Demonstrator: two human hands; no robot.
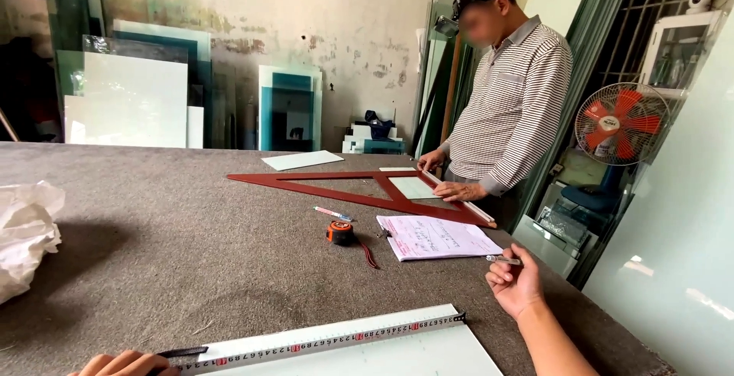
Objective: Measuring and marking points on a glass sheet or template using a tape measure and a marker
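Glass sheet lies flat at the near bench edge under a long ruler; likely rigid, brittle and sharp-edged, so lift it by opposite edges. Left hand presses the ruler's end, fingers curled on a dark tool. Right hand is off the glass, grip pinching a pen.
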